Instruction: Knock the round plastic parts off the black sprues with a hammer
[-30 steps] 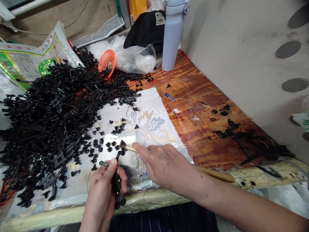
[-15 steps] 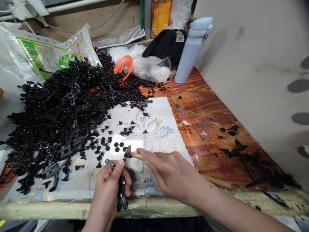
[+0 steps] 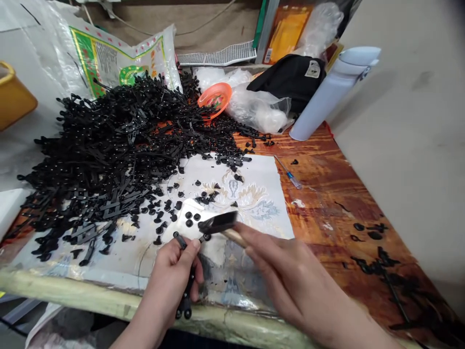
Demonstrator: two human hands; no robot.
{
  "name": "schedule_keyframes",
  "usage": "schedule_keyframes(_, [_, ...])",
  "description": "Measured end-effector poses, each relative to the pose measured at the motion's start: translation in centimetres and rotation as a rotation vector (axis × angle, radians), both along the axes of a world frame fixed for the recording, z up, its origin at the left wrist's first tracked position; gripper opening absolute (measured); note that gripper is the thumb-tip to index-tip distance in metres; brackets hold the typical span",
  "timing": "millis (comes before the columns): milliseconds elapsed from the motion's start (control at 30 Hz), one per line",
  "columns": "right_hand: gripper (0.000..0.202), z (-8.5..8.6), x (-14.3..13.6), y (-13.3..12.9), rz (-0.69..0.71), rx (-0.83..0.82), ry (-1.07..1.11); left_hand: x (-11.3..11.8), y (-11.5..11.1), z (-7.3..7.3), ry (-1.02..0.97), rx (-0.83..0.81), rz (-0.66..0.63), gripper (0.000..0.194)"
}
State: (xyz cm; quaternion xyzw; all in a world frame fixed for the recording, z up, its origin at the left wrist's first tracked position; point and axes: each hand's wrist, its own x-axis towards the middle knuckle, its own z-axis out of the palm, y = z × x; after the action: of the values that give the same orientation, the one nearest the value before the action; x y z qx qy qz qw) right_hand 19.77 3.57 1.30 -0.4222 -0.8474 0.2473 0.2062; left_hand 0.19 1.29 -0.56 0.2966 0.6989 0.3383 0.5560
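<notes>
My right hand (image 3: pixel 290 271) grips the pale wooden handle of a hammer (image 3: pixel 223 222). The blurred dark head is tilted just above the work spot. Closed around a chain of black jointed plastic strips (image 3: pixel 186 300), my left hand (image 3: pixel 176 269) has one strip pinched between thumb and finger. That strip's tip pokes out toward the hammer head, and the rest dangles below the palm. Small round black pieces (image 3: pixel 189 223) stand in a cluster on a white pad (image 3: pixel 174 230) just beyond my left fingers. Whether the hammer touches any piece cannot be made out.
A large heap of black strips (image 3: pixel 116 140) covers the left side. Behind are a printed plastic sack (image 3: pixel 112 63), an orange dish (image 3: pixel 216 97), a black pouch (image 3: pixel 290 80) and a pale blue bottle (image 3: pixel 327 99). A screwdriver (image 3: pixel 288 172) and loose black scraps (image 3: pixel 376 232) lie on the right.
The hammer has lifted off the strip tip, its head swung up and turned. My left hand keeps its hold on the strips. The whole view has shifted and tilted.
</notes>
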Motion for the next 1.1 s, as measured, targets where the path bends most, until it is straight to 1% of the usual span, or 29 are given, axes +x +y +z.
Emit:
schedule_keyframes(67, [0.045, -0.1, -0.1, 0.0, -0.005, 0.015, 0.02, 0.0, 0.1, 0.1, -0.009, -0.002, 0.001, 0.047])
schedule_keyframes(167, [0.046, -0.4, -0.3, 0.0, 0.029, -0.006, -0.149, 0.1, 0.2, 0.5, -0.038, -0.021, 0.023, 0.045])
schedule_keyframes(200, [0.046, -0.4, -0.3, 0.0, 0.034, -0.03, -0.175, 0.1, 0.3, 0.6, -0.046, -0.026, 0.026, 0.044])
schedule_keyframes(267, [0.045, -0.3, -0.4, -0.1, 0.021, -0.063, -0.131, 0.2, 0.3, 0.7, -0.051, -0.024, 0.028, 0.042])
schedule_keyframes(333, [0.045, -0.3, -0.4, -0.2, -0.003, -0.048, -0.083, 0.1, 0.3, 0.7, -0.056, -0.016, 0.033, 0.04])
schedule_keyframes(400, [0.046, -0.3, -0.6, -0.2, -0.014, -0.044, -0.118, 0.0, 0.4, 0.5, -0.056, -0.009, 0.032, 0.04])
schedule_keyframes(500, [0.045, -0.5, -0.5, 0.1, -0.021, -0.103, -0.179, -0.6, 0.6, 0.3, -0.057, -0.022, -0.013, 0.042])
schedule_keyframes(567, [0.044, -0.6, -0.2, 0.5, -0.069, -0.138, -0.123, -1.0, 0.9, 0.4, -0.063, -0.048, -0.066, 0.043])
schedule_keyframes(667, [0.044, -0.8, 0.5, 0.9, -0.167, -0.155, -0.012, -1.6, 1.5, 1.1, -0.055, -0.094, -0.156, 0.044])
schedule_keyframes(800, [0.042, -1.4, 1.4, 0.7, -0.237, -0.174, -0.043, -1.8, 1.9, 1.9, -0.033, -0.133, -0.254, 0.046])
schedule_keyframes(967, [0.044, -1.9, 1.8, 0.1, -0.23, -0.159, -0.083, -2.3, 1.6, 1.9, 0.006, -0.081, -0.269, 0.042])
schedule_keyframes(1100, [0.045, -2.2, 1.0, -0.2, -0.181, -0.091, -0.102, -3.1, 1.8, 1.7, 0.126, -0.03, -0.302, 0.035])
